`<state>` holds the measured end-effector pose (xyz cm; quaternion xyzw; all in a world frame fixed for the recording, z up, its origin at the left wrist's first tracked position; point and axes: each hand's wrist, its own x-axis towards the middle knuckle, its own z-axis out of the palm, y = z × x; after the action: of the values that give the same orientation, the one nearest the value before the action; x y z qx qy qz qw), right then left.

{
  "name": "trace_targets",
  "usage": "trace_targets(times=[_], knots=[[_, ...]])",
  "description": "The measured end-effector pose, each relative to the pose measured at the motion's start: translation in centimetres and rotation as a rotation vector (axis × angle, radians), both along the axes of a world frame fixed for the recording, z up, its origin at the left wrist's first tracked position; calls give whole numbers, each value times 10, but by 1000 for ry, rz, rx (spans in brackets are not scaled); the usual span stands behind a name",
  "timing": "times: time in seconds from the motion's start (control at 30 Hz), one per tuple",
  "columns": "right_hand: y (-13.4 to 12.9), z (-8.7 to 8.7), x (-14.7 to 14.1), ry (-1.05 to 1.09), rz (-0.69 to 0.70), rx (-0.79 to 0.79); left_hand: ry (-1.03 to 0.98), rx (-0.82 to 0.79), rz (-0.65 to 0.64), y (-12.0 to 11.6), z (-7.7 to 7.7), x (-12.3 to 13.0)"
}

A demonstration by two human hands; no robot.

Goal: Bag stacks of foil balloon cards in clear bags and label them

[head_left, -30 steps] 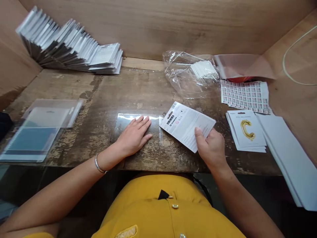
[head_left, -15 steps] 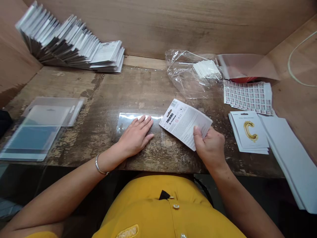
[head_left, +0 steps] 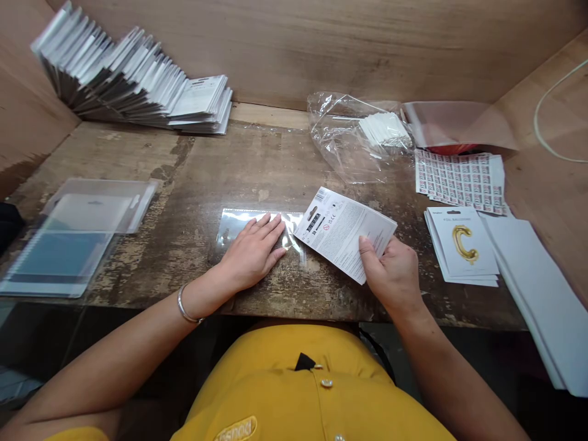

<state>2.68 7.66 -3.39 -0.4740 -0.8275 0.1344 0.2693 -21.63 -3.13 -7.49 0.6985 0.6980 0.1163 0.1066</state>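
Observation:
My left hand (head_left: 252, 252) lies flat, fingers stretched out, on a clear plastic sleeve (head_left: 234, 223) on the worn wooden table. My right hand (head_left: 391, 264) grips a white printed packaging card (head_left: 342, 229) by its lower right corner, thumb on top. The card's back faces up, with small text, a barcode and a hang hole. Its left end meets the right end of the sleeve; whether it is inside the opening I cannot tell. Right of that hand lies a small pile of foil balloon cards (head_left: 462, 245), the top one showing a gold letter C.
Many packed cards (head_left: 133, 76) lean in a row at the back left. Clear sleeves (head_left: 68, 239) lie at left. At the back right are a plastic bag (head_left: 337, 131) with white sticks, sticker sheets (head_left: 463, 177) and, along the edge, white folded card (head_left: 537, 288).
The card in my right hand has shifted slightly left and down, against the sleeve's right end, which now bulges and shines. My left hand stays in place.

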Motion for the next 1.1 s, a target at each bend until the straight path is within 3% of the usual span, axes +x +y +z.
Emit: trace_targets(times=[0.4,0.57,0.7,0.87,1.1], knots=[[-8,0,-6,-48,44,-5,24,5,-16,0,0,0],[1,-6,3,-124,-41,136,4,14,-19,-1,0,0],[-2,-5,2,-139,-10,189,5,25,-17,0,0,-1],[-8,-2,0,-103,41,153,-14,46,-5,0,-1,0],[-4,-1,7,-73,-35,68,-49,96,0,0,-2,-1]])
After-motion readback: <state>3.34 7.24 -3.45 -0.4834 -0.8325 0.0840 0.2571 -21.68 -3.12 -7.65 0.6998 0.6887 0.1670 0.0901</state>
